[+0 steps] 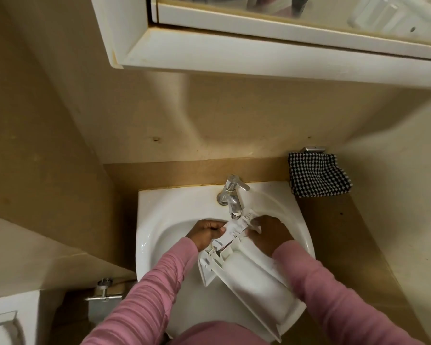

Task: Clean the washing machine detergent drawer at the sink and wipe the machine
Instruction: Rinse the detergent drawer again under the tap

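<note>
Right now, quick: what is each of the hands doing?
Left hand: closed, gripping the detergent drawer by its left edge.
Right hand: closed, gripping the drawer's far end beneath the tap.

white drawer (249, 275) over sink (174, 210) (tilted)

Both hands — left hand (205, 232), right hand (269, 235) — grip the detergent drawer (249, 277) over the sink (159, 210), under the tap (232, 195).

Dim, warm light; soft blur throughout, wide-angle bending at edges.
</note>
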